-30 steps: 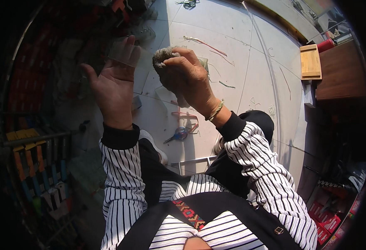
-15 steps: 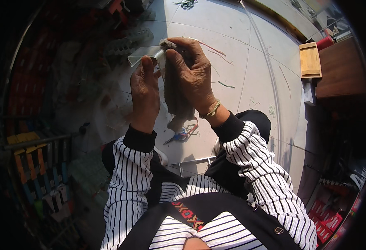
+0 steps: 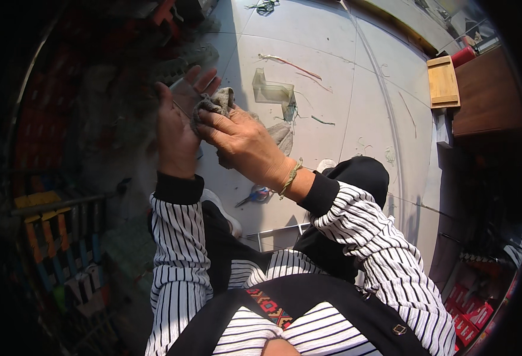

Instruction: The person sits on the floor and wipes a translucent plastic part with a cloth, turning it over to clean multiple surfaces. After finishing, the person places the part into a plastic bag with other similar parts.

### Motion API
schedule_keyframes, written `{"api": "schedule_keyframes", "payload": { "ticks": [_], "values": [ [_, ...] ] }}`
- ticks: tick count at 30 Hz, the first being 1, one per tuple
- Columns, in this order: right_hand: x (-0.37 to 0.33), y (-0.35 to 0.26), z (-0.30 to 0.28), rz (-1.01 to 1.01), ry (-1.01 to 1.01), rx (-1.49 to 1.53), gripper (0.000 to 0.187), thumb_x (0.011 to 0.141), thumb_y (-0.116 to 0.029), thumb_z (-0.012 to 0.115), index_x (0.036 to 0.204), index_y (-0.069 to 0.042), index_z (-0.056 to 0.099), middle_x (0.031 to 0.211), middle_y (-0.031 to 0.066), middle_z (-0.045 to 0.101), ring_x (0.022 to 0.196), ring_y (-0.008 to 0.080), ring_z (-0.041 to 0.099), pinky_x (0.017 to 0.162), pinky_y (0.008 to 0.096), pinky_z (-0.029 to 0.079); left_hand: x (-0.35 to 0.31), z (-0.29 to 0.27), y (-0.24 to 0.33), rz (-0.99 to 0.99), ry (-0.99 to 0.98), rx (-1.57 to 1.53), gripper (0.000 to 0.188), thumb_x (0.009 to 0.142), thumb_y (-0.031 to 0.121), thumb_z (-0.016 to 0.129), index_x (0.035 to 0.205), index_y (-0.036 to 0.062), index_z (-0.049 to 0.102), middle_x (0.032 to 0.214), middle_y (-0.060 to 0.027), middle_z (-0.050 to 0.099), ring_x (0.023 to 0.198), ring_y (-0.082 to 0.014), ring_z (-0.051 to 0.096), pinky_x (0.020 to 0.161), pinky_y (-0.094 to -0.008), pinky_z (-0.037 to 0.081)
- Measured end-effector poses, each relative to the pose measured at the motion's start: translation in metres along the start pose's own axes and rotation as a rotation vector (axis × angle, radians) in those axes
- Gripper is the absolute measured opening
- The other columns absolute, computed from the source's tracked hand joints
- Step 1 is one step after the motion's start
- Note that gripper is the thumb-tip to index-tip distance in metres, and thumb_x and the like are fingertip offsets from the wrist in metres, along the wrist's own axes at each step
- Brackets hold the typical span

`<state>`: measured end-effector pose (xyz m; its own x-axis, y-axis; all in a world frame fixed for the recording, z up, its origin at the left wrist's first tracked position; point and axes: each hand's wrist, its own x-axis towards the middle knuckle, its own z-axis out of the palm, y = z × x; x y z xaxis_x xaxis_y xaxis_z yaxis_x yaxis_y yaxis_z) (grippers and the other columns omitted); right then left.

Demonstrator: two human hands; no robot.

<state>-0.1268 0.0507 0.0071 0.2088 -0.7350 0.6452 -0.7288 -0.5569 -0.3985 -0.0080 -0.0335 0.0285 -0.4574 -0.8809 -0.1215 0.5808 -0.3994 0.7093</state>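
Since half a second ago both hands have shifted left and lower in view; the left hand (image 3: 176,133) has opened from a grip to a flat, raised palm, fingers spread, with a clear flat piece (image 3: 185,95), barely visible, lying against it. Whether the thumb pins that piece I cannot tell.

Right hand (image 3: 246,145) is curled shut on a grey cloth (image 3: 218,102), pressing the bunched end against the clear piece and left palm. A loose tail of cloth hangs below and behind the right hand, towards the floor.

Surroundings: pale tiled floor (image 3: 332,148) in sunlight. A clear plastic tray-like part (image 3: 274,92) stands on the floor just beyond the hands, apart from them. Thin wire offcuts (image 3: 290,62) lie farther out. Blue-handled scissors (image 3: 256,194) lie on the floor under the right wrist, partly hidden by it. Wooden box (image 3: 443,83) sits at upper right beside a brown cabinet (image 3: 489,95). Left edge is in deep shade; orange and blue items (image 3: 53,237) stand in a rack there, detail unclear.
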Motion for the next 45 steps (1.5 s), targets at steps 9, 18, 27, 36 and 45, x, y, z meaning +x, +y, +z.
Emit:
{"api": "schedule_keyframes", "payload": {
  "ticks": [9, 18, 27, 36, 45],
  "values": [
    [0.011, 0.024, 0.004, 0.051, 0.129, 0.050, 0.041, 0.078, -0.004, 0.063, 0.120, -0.003, 0.057, 0.130, 0.0166, 0.053, 0.112, 0.0359, 0.056, 0.101, 0.0437, 0.040, -0.007, 0.010, -0.031, -0.171, -0.110, -0.185, 0.065, 0.094, 0.058, 0.034, 0.132, 0.0048, 0.043, 0.129, -0.0145, 0.051, 0.121, -0.0255, 0.047, 0.104, -0.0371, 0.038],
    [0.013, 0.022, 0.007, 0.228, 0.268, 0.184, 0.038, 0.084, -0.008, 0.061, 0.120, 0.001, 0.057, 0.127, 0.0214, 0.054, 0.114, 0.0350, 0.056, 0.097, 0.0385, 0.044, -0.021, 0.023, -0.040, -0.061, -0.113, -0.018, 0.072, 0.093, 0.059, 0.036, 0.141, 0.0057, 0.030, 0.137, -0.0094, 0.041, 0.127, -0.0196, 0.040, 0.106, -0.0331, 0.034],
    [-0.005, 0.008, 0.004, 0.000, -0.096, 0.016, 0.030, 0.082, -0.005, 0.054, 0.111, -0.002, 0.060, 0.119, 0.0153, 0.058, 0.089, 0.0285, 0.059, 0.083, 0.0352, 0.048, -0.004, -0.011, -0.004, 0.179, 0.097, 0.130, 0.064, 0.096, 0.048, 0.042, 0.144, 0.0091, 0.025, 0.137, -0.0188, 0.045, 0.128, -0.0269, 0.039, 0.108, -0.0419, 0.029],
    [-0.004, 0.040, -0.038, 0.377, -0.428, -0.043, 0.011, 0.086, -0.012, 0.056, 0.085, -0.002, 0.059, 0.083, 0.0144, 0.061, 0.078, 0.0347, 0.060, 0.067, 0.0401, 0.049, -0.007, -0.010, 0.019, 0.394, 0.064, 0.418, 0.064, 0.097, 0.052, 0.033, 0.145, 0.0087, 0.026, 0.126, -0.0180, 0.056, 0.110, -0.0263, 0.058, 0.096, -0.0381, 0.041],
    [0.021, -0.005, -0.004, 0.299, 0.113, 0.250, 0.057, 0.093, -0.035, 0.054, 0.139, -0.006, 0.036, 0.141, 0.0228, 0.035, 0.123, 0.0386, 0.043, 0.103, 0.0447, 0.033, -0.019, 0.032, -0.016, 0.533, -0.072, 0.542, 0.058, 0.101, 0.046, 0.024, 0.141, 0.0051, 0.033, 0.132, -0.0124, 0.053, 0.122, -0.0224, 0.050, 0.105, -0.0321, 0.038]
  ]
}}
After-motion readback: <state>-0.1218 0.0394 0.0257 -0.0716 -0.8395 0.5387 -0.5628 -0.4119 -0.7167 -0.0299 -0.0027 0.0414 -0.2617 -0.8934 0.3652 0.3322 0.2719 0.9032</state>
